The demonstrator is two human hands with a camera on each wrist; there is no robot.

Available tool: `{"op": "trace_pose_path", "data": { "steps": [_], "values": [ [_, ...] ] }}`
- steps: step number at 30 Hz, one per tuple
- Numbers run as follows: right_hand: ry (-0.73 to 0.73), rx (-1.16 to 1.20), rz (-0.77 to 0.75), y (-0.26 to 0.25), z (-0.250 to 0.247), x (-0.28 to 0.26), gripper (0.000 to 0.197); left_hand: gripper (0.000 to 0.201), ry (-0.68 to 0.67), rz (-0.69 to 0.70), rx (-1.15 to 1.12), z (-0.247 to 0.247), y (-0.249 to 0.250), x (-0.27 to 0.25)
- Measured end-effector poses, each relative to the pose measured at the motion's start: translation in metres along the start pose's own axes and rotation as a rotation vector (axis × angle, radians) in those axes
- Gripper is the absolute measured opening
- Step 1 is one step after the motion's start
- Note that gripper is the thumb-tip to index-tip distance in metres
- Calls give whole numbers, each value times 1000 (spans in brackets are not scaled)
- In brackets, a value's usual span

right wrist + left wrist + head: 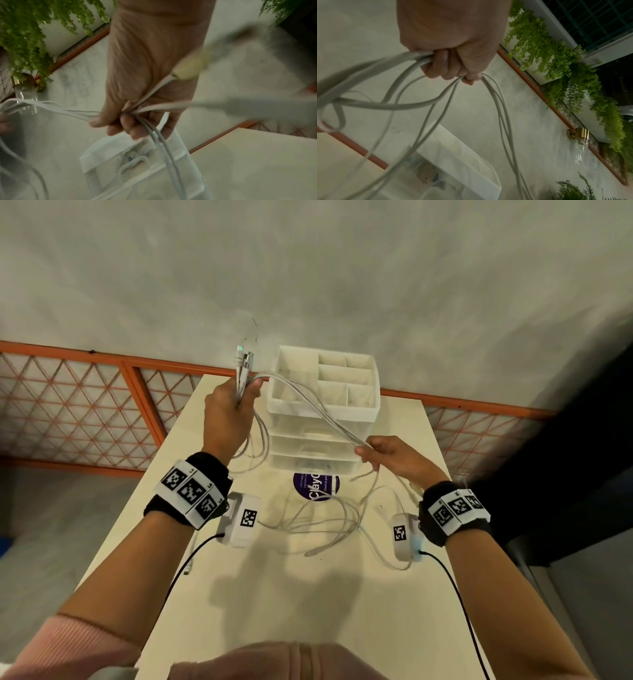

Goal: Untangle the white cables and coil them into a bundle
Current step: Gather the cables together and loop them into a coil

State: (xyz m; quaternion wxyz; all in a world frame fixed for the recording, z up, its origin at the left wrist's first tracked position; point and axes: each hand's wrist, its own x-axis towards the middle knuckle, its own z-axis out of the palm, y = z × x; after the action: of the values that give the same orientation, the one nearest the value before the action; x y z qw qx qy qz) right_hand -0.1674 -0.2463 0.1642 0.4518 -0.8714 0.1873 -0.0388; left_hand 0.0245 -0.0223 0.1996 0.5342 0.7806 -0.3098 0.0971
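Note:
My left hand (228,409) is raised over the table's far left and grips a bunch of white cables (310,402); their plug ends (244,358) stick up above the fist. From there the strands arc rightward to my right hand (387,455), which pinches them lower down. More white cable (329,518) lies in loose tangled loops on the table between my wrists. In the left wrist view the curled fingers (448,67) hold several strands that hang in loops. In the right wrist view the fingers (123,121) pinch the strands, and a cream plug (188,70) lies across the palm.
A white drawer organiser (325,409) with open top compartments stands at the table's far middle, right behind the stretched cables. A purple round sticker (317,486) lies in front of it. The cream table (308,594) is narrow, with an orange lattice railing (85,405) beyond it.

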Motion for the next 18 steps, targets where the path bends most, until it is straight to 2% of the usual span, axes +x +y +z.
{"op": "trace_pose_path", "data": {
  "steps": [4,9,11,14,18],
  "values": [
    [7,-165,81,11,-3,2,33,36,21,10,19,3,-7,-8],
    [256,-49,9,13,-4,-10,31,34,-144,16,102,-1,-23,-22],
    [296,-28,11,13,-7,-21,44,28,-254,57,126,-11,-28,-25],
    [263,52,110,17,-9,-44,71,27,-470,62,151,-26,-38,-36],
    [130,6,230,32,3,-65,64,36,-700,3,233,-32,-48,-56]
  ]
}}
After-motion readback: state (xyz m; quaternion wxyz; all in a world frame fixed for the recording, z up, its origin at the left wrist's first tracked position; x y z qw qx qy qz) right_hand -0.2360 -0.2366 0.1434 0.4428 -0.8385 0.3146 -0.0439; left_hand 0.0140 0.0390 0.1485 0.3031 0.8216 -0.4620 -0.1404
